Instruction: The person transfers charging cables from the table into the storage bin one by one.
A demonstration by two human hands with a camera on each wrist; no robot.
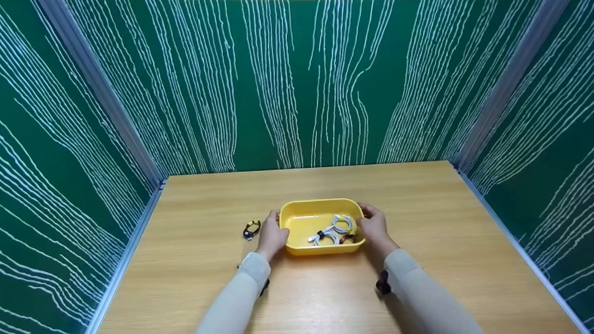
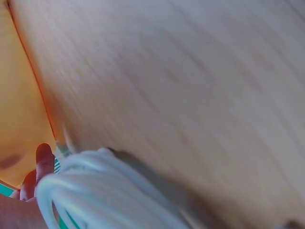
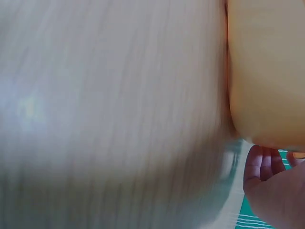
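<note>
A yellow plastic bin (image 1: 304,251) is held between both hands over the table. My left hand (image 1: 273,235) grips its left end, thumb at the rim and fingers on the outer side. At the opposite end my right hand (image 1: 375,227) grips the rim in the same manner. Inside lie a white coiled cable with a yellow tie (image 1: 342,223), a white coiled cable with a black tie (image 1: 328,237) and a dark coil with some red (image 1: 348,238). Left of the bin, a black coiled cable (image 1: 251,230) with a yellow tie rests on the table.
The wooden table (image 1: 195,278) meets green walls (image 1: 306,93) with white wavy lines on three sides. Metal posts (image 1: 111,88) stand at the back corners. Thick white strands (image 2: 105,191) fill the foreground of the left wrist view.
</note>
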